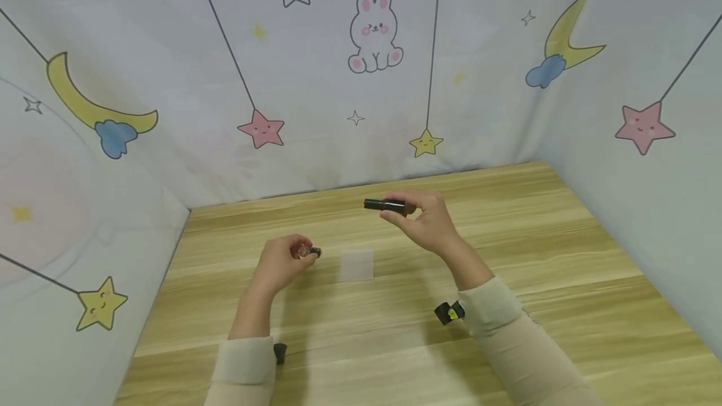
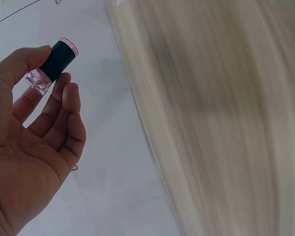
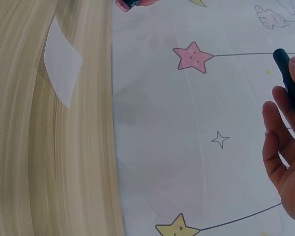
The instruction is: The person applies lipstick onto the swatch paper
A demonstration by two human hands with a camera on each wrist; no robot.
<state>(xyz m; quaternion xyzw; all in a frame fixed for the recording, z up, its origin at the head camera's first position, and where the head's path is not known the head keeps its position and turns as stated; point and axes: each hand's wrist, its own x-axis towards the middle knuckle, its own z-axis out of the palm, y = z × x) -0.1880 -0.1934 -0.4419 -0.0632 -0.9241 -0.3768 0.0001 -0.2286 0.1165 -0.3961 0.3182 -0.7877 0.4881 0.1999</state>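
Note:
My left hand (image 1: 279, 265) pinches a small short cylinder (image 2: 59, 60) between thumb and fingers. It has a black band, a clear faceted end with pink in it and a pink rim at the other end; it looks like a lipstick cap. Higher and further right, my right hand (image 1: 430, 223) holds a slim black lipstick-like tube (image 1: 375, 204) by one end, its other end pointing left. The right wrist view cuts off part of this tube (image 3: 285, 69) and hand. Both items are held above the table, apart from each other.
A white square of paper (image 1: 356, 265) lies on the wood-grain table (image 1: 361, 343) between the hands. Black wrist straps show at the left sleeve (image 1: 279, 353) and right sleeve (image 1: 449, 313). A white cloth (image 1: 316, 80) printed with stars, moons and a rabbit walls the back and sides.

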